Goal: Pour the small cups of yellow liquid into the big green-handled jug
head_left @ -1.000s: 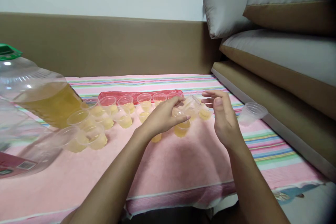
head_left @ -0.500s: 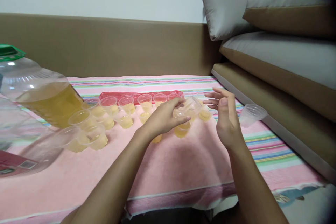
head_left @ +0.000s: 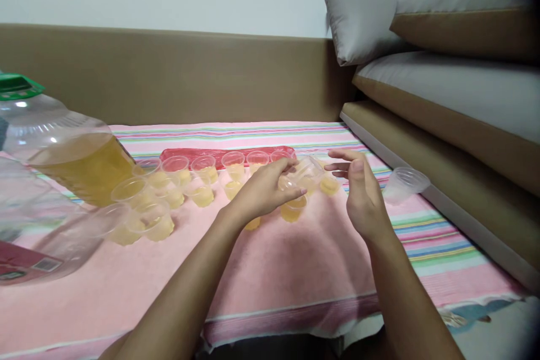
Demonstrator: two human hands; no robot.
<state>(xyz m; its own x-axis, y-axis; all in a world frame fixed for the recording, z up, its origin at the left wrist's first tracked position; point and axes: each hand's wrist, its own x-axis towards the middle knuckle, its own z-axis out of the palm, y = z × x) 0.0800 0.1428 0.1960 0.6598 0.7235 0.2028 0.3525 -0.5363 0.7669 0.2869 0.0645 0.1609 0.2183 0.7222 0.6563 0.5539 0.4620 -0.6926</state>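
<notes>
My left hand [head_left: 270, 188] is closed around a clear plastic cup [head_left: 310, 167], which is tilted above the other cups in the middle of the view. To its right, my right hand [head_left: 365, 194] is open, fingers pointing left towards that cup, with nothing visible in it. Below the left fingers stands a cup of yellow liquid [head_left: 292, 211]; another cup [head_left: 329, 184] is between the hands. Several more cups of yellow liquid [head_left: 202, 194] stand in rows to the left. My left hand partly hides some of them.
A large clear jug [head_left: 84, 163] with a green lid and yellow liquid is at left, beside another clear container [head_left: 46, 264]. A red plastic packet [head_left: 223, 153] lies behind the cups. Clear cups [head_left: 405, 183] lie tilted at right, near stacked cushions [head_left: 455, 90]. Striped cloth [head_left: 295, 281] covers the surface.
The fingers of my right hand have shifted slightly, now a little lower and closer together. My left hand keeps the tilted cup in the same place.
</notes>
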